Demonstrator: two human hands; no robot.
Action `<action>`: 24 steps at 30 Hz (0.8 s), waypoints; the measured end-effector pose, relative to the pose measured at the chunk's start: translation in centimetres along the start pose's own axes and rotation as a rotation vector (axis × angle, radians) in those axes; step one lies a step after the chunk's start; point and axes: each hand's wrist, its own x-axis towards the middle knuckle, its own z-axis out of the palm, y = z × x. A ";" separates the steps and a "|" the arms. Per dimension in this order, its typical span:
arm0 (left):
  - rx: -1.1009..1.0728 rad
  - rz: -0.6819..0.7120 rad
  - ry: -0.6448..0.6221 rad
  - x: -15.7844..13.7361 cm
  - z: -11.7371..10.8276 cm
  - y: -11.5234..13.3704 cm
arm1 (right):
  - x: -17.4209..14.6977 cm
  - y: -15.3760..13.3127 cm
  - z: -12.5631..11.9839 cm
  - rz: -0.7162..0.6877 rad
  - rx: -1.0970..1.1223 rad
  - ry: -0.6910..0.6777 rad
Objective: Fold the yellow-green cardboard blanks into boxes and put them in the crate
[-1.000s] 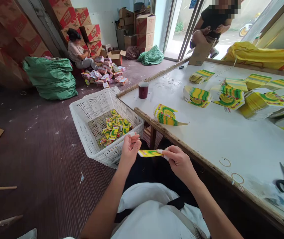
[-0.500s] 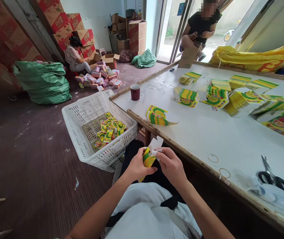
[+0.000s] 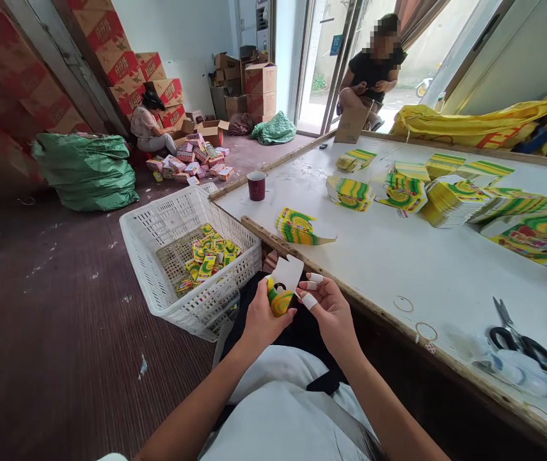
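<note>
My left hand (image 3: pixel 264 314) is wrapped around a small yellow-and-green carton (image 3: pixel 280 301), held over my lap. The carton's top is open and its white inner flap (image 3: pixel 290 272) stands up, with a dark round shape at the opening. My right hand (image 3: pixel 327 310) is at the carton's right edge, fingers bent and apart, with white tape on several fingertips. Whether those fingertips touch the side flap is hard to tell. Left of my knees, a white plastic crate (image 3: pixel 134 256) contains several yellow-green cartons (image 3: pixel 207 266).
On the white table (image 3: pixel 359 269) lie stacks of flat yellow-green cartons (image 3: pixel 455 200), a maroon mug (image 3: pixel 256 186), scissors (image 3: pixel 523 339) and rubber bands (image 3: pixel 427 331). A green sack (image 3: pixel 84 169) stands on the floor. One person sits by the boxes, another by the door.
My right hand has drawn back slightly from the carton's opening, and its fingers have spread. The white flap now stands more upright, showing the dark round shape. My view has tilted up slightly.
</note>
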 end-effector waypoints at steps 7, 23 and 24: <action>0.043 0.150 -0.001 -0.6 0.3 -0.3 | 1.7 -1.5 -0.9 0.191 0.074 -0.079; 0.014 0.201 -0.049 0.3 1.2 -1.6 | 1.7 1.5 -0.9 0.594 0.323 -0.273; 0.021 0.215 -0.049 0.5 1.4 -1.7 | 1.8 1.4 -1.0 0.605 0.314 -0.281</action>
